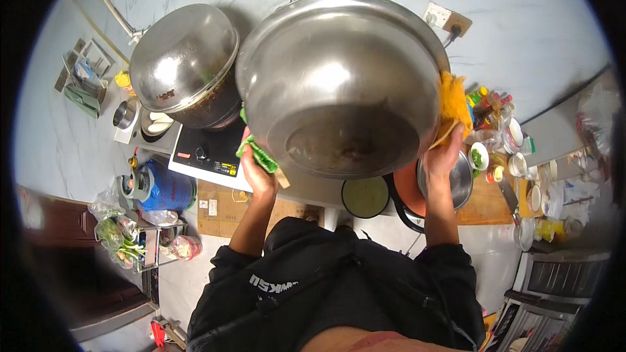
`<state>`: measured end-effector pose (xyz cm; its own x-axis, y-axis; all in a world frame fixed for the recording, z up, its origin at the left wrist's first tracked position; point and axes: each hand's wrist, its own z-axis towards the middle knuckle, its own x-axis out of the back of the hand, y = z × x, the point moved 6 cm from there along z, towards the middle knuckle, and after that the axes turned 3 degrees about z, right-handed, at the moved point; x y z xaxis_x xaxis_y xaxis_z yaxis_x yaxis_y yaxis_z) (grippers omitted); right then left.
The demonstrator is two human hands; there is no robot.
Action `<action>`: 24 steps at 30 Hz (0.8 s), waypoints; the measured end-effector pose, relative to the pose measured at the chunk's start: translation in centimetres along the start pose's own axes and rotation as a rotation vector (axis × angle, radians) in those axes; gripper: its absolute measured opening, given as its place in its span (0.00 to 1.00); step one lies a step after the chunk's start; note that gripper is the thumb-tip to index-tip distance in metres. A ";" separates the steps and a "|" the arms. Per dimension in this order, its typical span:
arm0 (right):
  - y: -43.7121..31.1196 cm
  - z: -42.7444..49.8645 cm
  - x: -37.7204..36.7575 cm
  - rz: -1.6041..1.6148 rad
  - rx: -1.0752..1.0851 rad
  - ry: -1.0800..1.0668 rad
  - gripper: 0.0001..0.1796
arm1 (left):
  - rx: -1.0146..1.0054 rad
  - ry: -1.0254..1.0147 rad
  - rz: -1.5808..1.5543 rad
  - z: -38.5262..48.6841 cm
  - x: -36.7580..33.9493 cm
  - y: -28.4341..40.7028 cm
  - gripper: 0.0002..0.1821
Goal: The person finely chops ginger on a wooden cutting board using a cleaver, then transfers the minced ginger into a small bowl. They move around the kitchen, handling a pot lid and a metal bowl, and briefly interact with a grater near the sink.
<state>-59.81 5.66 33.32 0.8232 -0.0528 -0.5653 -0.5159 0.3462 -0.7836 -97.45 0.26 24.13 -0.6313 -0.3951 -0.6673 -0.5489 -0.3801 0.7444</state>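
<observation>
A large stainless-steel basin [337,73] fills the middle of the view. It is tilted, with its rounded outside and darkened flat base [354,139] facing me, so its inside is hidden. My left hand [259,173] grips a green cloth [264,159] against the basin's lower left side; a short tan strip [282,178] sticks out by the thumb. On the right, my right hand [442,154] clasps an orange cloth [454,102] against the basin's side. Both hands appear to hold the basin through the cloths.
Left of the basin, a domed metal cover [183,54] sits on a blackened pot [212,107] beside a black cooktop [198,151]. Below right are a pale-green round container [365,198], a steel bowl [462,181], a cleaver [508,195] and several sauce bottles [491,105]. Wall sockets [447,17] are behind.
</observation>
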 end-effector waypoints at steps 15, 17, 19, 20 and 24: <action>0.1 -11.3 -1.6 0.236 -0.282 0.118 0.22 | 0.187 -0.236 -0.287 -1.4 7.3 7.3 0.27; 0.8 -11.6 -0.7 0.248 -0.428 0.115 0.20 | 0.186 -0.199 -0.278 -2.4 8.0 8.5 0.28; 2.1 -11.9 0.2 0.204 -0.573 0.106 0.19 | 0.217 -0.160 -0.415 -3.7 8.5 9.3 0.30; 2.7 -12.4 0.7 0.251 -0.653 0.099 0.19 | 0.210 -0.056 -0.341 -4.3 9.6 9.9 0.30; 4.6 -13.2 3.0 0.112 -0.667 0.069 0.19 | 0.134 0.094 -0.038 -6.1 12.6 13.0 0.22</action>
<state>-62.88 -5.28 24.65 0.7506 -0.1173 -0.6503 -0.6512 -0.2978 -0.6980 -109.21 -14.82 25.24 -0.5584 -0.4615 -0.6894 -0.6433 -0.2838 0.7111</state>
